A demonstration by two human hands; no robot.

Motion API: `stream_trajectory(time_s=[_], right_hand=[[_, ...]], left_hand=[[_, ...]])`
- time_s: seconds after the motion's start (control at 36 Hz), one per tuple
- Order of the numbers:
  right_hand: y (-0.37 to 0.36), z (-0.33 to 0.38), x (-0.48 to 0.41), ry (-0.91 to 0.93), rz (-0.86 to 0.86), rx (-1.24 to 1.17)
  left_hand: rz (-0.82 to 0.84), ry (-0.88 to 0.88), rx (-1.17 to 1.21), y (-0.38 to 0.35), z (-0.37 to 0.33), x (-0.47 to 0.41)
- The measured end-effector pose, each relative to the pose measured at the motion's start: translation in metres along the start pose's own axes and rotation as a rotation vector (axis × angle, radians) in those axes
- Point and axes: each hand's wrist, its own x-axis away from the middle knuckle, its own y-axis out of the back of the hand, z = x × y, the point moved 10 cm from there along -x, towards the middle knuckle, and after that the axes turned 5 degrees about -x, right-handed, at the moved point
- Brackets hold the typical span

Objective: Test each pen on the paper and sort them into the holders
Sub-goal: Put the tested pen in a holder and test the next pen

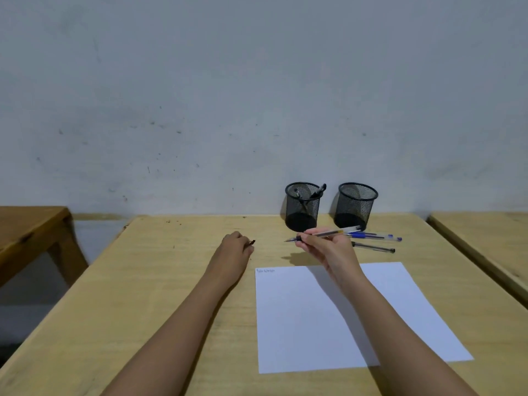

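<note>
My right hand (pixel 323 247) holds an uncapped clear pen (pixel 333 232) level above the table, tip pointing left, just beyond the far edge of the white paper (pixel 337 318). My left hand (pixel 235 248) rests on the table left of the paper, fingers closed on a small dark pen cap (pixel 252 242). The paper has small scribbles (pixel 265 270) at its far left corner. Two black mesh holders stand by the wall: the left holder (pixel 303 207) has pens in it, the right holder (pixel 355 205) looks empty. Several loose pens (pixel 377 241) lie in front of the right holder.
The wooden table (pixel 143 295) meets a grey wall at the back. A darker wooden table (pixel 31 232) stands to the left across a gap, and another light table (pixel 491 238) sits close on the right.
</note>
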Motion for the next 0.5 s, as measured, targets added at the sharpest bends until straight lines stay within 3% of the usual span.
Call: stream_trajectory(time_s=[0.19, 0.5], right_hand=[[-0.008, 0.003, 0.004, 0.007, 0.023, 0.003], [-0.027, 0.002, 0.016, 0.072, 0.102, 0.02]], left_hand=[[0.038, -0.044, 0.243, 0.009, -0.025, 0.01], [0.047, -0.203, 0.178, 0.026, -0.057, 0.023]])
